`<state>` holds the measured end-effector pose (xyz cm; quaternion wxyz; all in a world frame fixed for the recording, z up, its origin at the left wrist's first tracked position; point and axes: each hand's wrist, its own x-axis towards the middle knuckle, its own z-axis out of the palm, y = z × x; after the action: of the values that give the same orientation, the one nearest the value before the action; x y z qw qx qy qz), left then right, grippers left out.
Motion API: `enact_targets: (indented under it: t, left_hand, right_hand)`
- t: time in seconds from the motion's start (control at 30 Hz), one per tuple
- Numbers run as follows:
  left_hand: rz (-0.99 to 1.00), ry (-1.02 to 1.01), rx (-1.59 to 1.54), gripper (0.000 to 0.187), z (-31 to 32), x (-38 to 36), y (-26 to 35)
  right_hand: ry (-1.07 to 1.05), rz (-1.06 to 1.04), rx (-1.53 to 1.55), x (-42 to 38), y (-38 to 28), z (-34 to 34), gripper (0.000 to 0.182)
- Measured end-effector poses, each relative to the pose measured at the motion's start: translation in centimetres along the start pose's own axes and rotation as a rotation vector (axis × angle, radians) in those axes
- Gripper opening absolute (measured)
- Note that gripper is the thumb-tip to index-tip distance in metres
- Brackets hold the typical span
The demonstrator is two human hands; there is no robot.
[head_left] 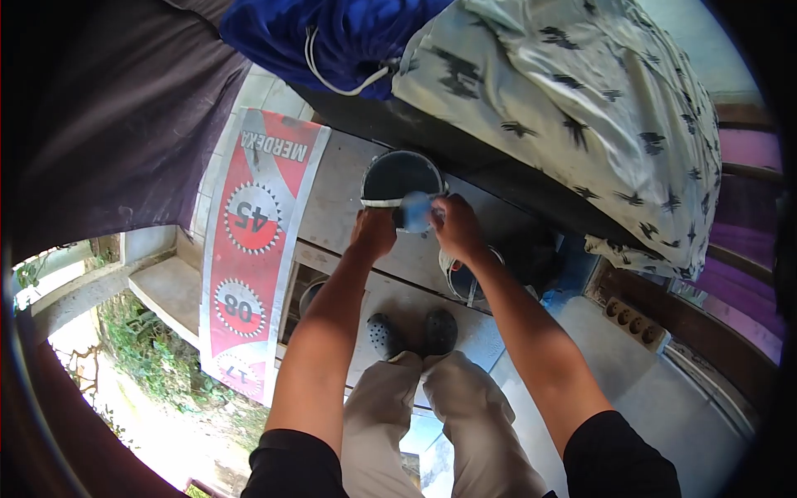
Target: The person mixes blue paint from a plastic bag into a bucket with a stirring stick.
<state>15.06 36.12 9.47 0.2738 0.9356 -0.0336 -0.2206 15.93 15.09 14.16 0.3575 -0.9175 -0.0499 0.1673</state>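
A dark round bucket [404, 170] stands on the grey floor ahead of my feet. A pale strip [382, 202] runs along its near side. My left hand [376, 229] is closed at that near side, its fingertips partly hidden against the strip. A blurred, see-through bluish plastic piece [417, 211] overlaps the near rim of the bucket; its exact kind I cannot tell. My right hand [456, 224] pinches this piece from the right side. Under my right forearm is a second bucket-like container [460, 286], partly covered by the arm.
A red and white banner [249, 217] with numbers lies along the left. Bundled blue fabric [332, 37] and a patterned white cover [573, 124] rise beyond the bucket. A power strip [635, 322] sits at right. My dark clogs [441, 332] stand on the tiles.
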Motion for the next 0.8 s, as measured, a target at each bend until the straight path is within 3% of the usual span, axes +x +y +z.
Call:
enact_targets:
  t: [0.07,0.13,0.2,0.33,0.4,0.5,0.67,0.73,0.8]
  left_hand:
    - [0.002,-0.095,-0.075,0.045,0.4,1.1,-1.4]
    - [0.072,-0.287,-0.365,0.044,-1.1,2.8,-2.5]
    - [0.085,-0.297,-0.338,0.043,-2.8,3.7,-2.7]
    - [-0.027,-0.232,-0.429,0.037,-4.9,5.1,-3.7]
    - [-0.025,-0.01,-0.533,0.036,-4.9,5.4,-4.1]
    - [-0.053,0.117,-0.645,0.039,-3.7,5.0,-4.8]
    - [0.096,0.209,-0.401,0.045,-2.0,1.6,-3.0]
    - [0.171,0.177,-0.051,0.046,-1.5,0.9,-2.0]
    - [0.188,0.223,0.017,0.041,-0.6,1.2,-1.3]
  right_hand:
    - [-0.039,-0.022,-0.001,1.1,0.4,-0.4,0.027]
    - [-0.118,0.021,-0.012,2.9,0.3,-1.2,0.028]
    - [-0.152,0.022,-0.075,4.2,0.1,-1.8,0.029]
    - [-0.147,-0.046,-0.081,5.8,-0.1,-2.2,0.029]
    - [-0.123,-0.072,-0.089,6.3,0.0,-2.1,0.029]
    - [-0.011,-0.138,-0.022,6.5,0.8,-1.4,0.027]
    - [-0.069,-0.136,-0.035,5.7,1.1,-0.7,0.025]
    - [-0.076,-0.142,-0.076,5.6,1.5,-0.3,0.025]
    - [-0.085,-0.153,-0.122,5.7,1.7,-0.1,0.026]
